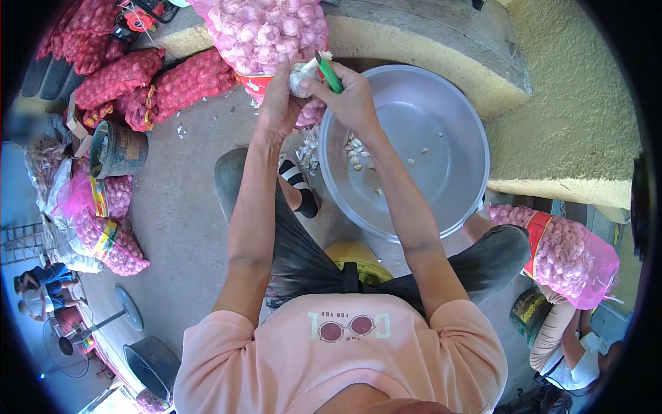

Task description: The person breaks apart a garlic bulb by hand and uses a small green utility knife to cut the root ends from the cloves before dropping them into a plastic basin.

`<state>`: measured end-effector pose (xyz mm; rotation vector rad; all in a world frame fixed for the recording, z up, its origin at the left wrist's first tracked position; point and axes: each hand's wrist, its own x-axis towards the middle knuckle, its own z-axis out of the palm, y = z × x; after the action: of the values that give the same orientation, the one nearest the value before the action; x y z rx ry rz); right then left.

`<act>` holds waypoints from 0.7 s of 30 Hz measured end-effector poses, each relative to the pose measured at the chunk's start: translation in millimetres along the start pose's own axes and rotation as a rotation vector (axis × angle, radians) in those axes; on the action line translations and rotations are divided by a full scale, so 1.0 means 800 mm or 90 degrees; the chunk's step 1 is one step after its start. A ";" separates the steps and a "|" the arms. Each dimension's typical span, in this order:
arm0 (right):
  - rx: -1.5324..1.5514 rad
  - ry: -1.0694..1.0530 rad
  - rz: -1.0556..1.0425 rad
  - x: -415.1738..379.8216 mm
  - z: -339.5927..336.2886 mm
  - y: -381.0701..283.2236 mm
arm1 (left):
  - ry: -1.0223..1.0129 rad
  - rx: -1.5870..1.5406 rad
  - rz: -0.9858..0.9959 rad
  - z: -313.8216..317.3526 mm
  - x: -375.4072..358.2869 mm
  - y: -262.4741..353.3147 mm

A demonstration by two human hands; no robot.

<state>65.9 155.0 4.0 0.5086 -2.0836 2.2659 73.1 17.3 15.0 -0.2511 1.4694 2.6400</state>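
A whitish garlic bulb (pixel 299 80) is in my left hand (pixel 277 103), fingers closed around it. My right hand (pixel 353 103) grips a knife with a green handle (pixel 331 76); its dark blade points up at the top of the bulb, and my right thumb lies close to the bulb. Behind both hands stands a pink mesh sack full of garlic (pixel 265 31). Just right of them is a wide grey plastic basin (pixel 441 90), with several loose garlic cloves (pixel 356 153) on its bottom, partly behind my right forearm.
Red mesh sacks (pixel 124 76) lie at the upper left, near a dirty bucket (pixel 118 150). Garlic skins (pixel 309 148) litter the floor beside the basin. Another garlic sack (pixel 562 252) stands at right, by a seated person (pixel 572 352). A fan (pixel 129 308) and a dark tub (pixel 152 366) are lower left.
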 end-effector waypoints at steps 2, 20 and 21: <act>-0.005 0.007 0.035 0.005 0.003 0.000 | -0.022 0.023 0.020 -0.002 0.001 -0.001; 0.311 0.238 0.093 0.043 0.065 0.048 | 0.244 0.549 0.438 -0.006 0.020 -0.036; 0.258 0.228 0.098 0.042 0.064 0.050 | 0.255 0.622 0.435 -0.003 0.017 -0.033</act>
<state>36.1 93.9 -23.3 -0.0611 -1.5515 2.6369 64.2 28.9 -10.8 -0.1941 3.2063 1.8796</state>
